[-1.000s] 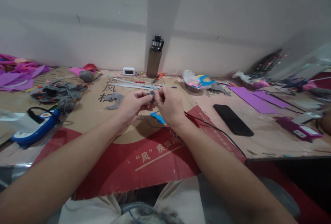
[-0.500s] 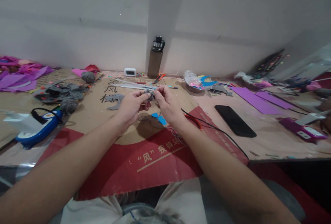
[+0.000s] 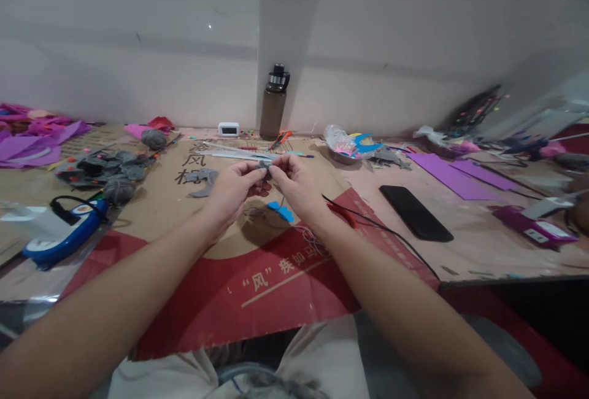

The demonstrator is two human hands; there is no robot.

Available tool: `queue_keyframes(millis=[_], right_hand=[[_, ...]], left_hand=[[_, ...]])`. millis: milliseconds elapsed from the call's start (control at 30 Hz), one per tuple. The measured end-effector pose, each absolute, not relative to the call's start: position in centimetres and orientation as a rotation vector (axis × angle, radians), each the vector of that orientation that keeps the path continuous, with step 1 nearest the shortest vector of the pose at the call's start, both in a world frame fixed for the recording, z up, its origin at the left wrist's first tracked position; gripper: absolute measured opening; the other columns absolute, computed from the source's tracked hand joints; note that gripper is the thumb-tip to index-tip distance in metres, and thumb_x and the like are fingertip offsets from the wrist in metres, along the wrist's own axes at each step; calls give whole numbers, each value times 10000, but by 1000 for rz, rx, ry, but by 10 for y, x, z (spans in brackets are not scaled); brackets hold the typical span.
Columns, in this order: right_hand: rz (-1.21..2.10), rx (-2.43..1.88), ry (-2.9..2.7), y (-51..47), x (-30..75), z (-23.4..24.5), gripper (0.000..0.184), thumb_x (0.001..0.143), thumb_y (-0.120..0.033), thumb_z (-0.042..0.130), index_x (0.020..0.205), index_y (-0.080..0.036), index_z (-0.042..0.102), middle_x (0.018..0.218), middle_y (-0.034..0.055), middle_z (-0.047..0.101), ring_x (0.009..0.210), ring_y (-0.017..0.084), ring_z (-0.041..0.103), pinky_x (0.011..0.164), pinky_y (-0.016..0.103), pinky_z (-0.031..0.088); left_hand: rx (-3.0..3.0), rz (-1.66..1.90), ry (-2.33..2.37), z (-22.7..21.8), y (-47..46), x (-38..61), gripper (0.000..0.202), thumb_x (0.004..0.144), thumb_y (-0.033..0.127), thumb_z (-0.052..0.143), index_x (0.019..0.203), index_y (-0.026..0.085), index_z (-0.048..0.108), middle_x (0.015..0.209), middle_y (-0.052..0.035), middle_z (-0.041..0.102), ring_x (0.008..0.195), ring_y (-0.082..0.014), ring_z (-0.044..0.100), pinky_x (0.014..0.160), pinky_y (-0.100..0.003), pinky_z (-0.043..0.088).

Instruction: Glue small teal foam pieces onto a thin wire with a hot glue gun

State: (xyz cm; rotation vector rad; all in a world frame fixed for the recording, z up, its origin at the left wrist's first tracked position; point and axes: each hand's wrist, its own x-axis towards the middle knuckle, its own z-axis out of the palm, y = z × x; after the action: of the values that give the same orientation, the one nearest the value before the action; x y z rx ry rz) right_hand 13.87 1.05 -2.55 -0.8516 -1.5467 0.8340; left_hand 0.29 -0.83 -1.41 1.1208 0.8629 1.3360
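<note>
My left hand (image 3: 232, 189) and my right hand (image 3: 297, 185) meet above the middle of the cardboard sheet (image 3: 193, 276). Both pinch one small grey felt piece (image 3: 264, 166) between thumbs and fingertips. Its shape is too small to make out. A blue felt scrap (image 3: 281, 211) lies on the cardboard just under my right hand. A grey felt cutout (image 3: 201, 179) rests left of my left hand. Red-handled scissors (image 3: 340, 212) lie beside my right wrist.
A black phone (image 3: 416, 213) lies to the right, with a black cable (image 3: 391, 240) running past it. A blue glue gun (image 3: 62, 231) sits at the left edge. Grey felt heaps (image 3: 108, 166), purple sheets (image 3: 455, 179), a dark bottle (image 3: 273, 103) and a small clock (image 3: 229, 129) stand farther back.
Both hands have drawn slightly apart while still pinching the grey piece, and the view has shifted a little. Nothing was let go.
</note>
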Motion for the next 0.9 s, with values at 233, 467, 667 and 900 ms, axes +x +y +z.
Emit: queue_keyframes(millis=[233,467,667,900], right_hand=[[798,-909,-1632,13,142,-25,140,804,-334,543,775,-202,505,692,-20,537,628,111,481,588,255,399],[1013,-811,-1609,13,142,-26,174,825,-344,514,933,-208,504,758,-17,553,618,97,484,543,233,387],[797,-844,-1635,13,144,-27,97,812,-291,534,817,-196,517,743,-19,550,667,108,504,623,259,406],[615,-930,-1731,8,144,-22,80,822,-263,523,795,-189,538,706,-10,570,636,118,499,637,275,403]], left_hand=[[1274,1274,943,-10,-11,-1,192,691,291,732,716,135,622,565,-2,584,485,-82,527,434,-185,371],[1224,1310,956,-10,-6,-5,190,676,266,733,669,140,590,581,1,592,475,-73,539,429,-177,376],[1164,1310,977,-11,-7,-3,252,652,266,760,783,148,581,627,1,619,543,-116,618,499,-207,466],[1240,1311,1018,-15,-6,-3,196,671,257,723,694,144,565,676,0,589,608,-96,576,554,-209,457]])
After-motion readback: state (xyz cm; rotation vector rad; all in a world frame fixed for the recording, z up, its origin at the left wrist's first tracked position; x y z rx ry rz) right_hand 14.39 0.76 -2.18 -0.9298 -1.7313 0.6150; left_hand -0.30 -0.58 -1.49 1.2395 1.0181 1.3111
